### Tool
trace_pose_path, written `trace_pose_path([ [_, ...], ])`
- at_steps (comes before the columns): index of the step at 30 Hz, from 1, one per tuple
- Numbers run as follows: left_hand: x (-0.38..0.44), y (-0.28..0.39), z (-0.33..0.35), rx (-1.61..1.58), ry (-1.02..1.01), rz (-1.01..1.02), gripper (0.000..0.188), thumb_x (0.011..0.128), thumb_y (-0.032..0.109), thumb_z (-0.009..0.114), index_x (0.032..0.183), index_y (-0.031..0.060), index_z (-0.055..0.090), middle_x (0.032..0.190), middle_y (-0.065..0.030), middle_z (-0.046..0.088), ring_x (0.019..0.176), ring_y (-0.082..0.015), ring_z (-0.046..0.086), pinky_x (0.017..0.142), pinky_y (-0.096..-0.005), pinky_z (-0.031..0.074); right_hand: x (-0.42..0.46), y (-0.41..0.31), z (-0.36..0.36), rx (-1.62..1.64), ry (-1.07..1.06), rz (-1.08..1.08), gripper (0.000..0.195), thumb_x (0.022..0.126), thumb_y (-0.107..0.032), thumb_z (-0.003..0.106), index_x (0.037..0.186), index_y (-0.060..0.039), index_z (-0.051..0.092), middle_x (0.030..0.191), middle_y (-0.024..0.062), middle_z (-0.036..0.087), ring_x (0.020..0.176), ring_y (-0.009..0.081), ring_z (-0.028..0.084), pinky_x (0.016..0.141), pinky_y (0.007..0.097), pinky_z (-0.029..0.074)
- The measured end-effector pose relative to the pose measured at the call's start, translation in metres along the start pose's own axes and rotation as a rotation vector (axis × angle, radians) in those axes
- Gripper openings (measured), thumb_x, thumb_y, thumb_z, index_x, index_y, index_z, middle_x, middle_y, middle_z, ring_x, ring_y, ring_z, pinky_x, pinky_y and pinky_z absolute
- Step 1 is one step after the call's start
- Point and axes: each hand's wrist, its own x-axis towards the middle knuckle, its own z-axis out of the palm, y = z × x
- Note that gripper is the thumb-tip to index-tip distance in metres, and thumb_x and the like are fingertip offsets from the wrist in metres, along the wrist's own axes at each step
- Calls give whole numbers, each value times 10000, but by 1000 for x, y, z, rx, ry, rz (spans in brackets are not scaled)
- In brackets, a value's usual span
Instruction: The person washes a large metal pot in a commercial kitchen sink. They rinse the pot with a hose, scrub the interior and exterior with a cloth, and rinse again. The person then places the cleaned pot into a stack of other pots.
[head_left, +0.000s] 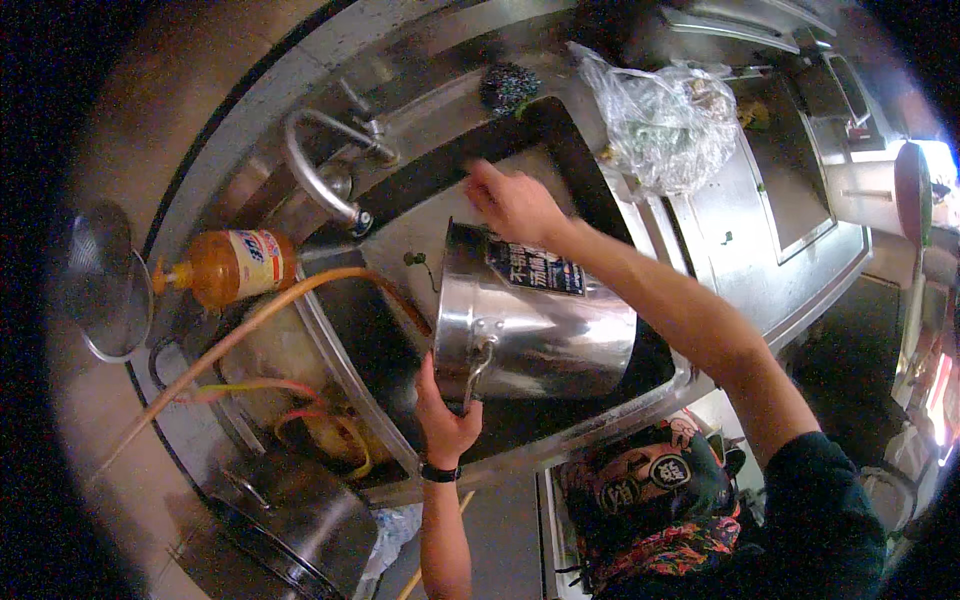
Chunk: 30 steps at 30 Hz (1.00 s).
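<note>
A tall stainless steel pot (540, 345) lies on its side in the sink (409, 217), its mouth turned left. My left hand (450, 424) grips the pot at its rim, beside the wire-like metal handle (480, 367). Above the pot's upper side is my right hand (517, 206), fingers curled and blurred, close to a dark printed label (540, 266) on the pot. Whether anything is inside those fingers cannot be seen. An orange-brown hose (285, 289) runs over the sink's left edge and passes behind the pot's rim. A small green leaf sprig (414, 259) lies on the sink floor.
A curved faucet (311, 169) reaches over the sink. An orange soap pump bottle (240, 266) and a mesh strainer (105, 285) are at left. A metal scouring pad (510, 86) and a clear plastic bag (667, 127) sit along the far rim. A lidded pot (300, 517) stands lower left.
</note>
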Motion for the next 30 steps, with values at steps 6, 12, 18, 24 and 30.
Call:
trace_pose_path([
  [6, -33, -10, 19, 52, 160, 27, 684, 748, 124, 599, 1337, -73, 313, 1191, -258, 502, 1089, -372, 505, 958, -432, 380, 140, -66, -12, -542, -161, -233, 550, 883, -181, 462, 1401, -275, 304, 933, 153, 662, 837, 365, 644, 689, 468, 518],
  [12, -100, -31, 48, 50, 306, -200, 675, 760, 153, 630, 1318, -73, 326, 1144, -212, 512, 1023, -341, 524, 915, -408, 401, 147, -56, -4, -662, -194, -97, 419, 881, -169, 457, 1300, -179, 446, 993, 154, 663, 891, 331, 655, 716, 437, 536],
  [18, -143, -59, 62, 16, 276, -426, 714, 755, 187, 679, 1321, -64, 323, 1196, -214, 485, 1077, -363, 498, 942, -410, 386, 58, -34, 18, 892, -485, 655, 229, 864, -233, 507, 965, -30, 539, 660, 132, 575, 606, 268, 586, 574, 411, 505],
  [24, -145, -56, 40, -20, 34, -506, 918, 715, 341, 770, 1371, -36, 250, 1259, -222, 417, 1189, -354, 405, 1008, -431, 311, 11, -46, 91, 2308, -722, 967, 225, 890, -212, 449, 911, -4, 534, 741, 84, 528, 565, 121, 450, 430, 197, 390],
  [30, -69, -30, -32, -114, 232, -188, 774, 870, 430, 567, 1398, -32, 241, 1390, -201, 339, 1292, -324, 328, 1077, -400, 240, 13, -84, 80, 2109, -466, 775, 355, 941, -392, 447, 826, -66, 529, 624, -5, 433, 466, 84, 331, 358, 206, 238],
])
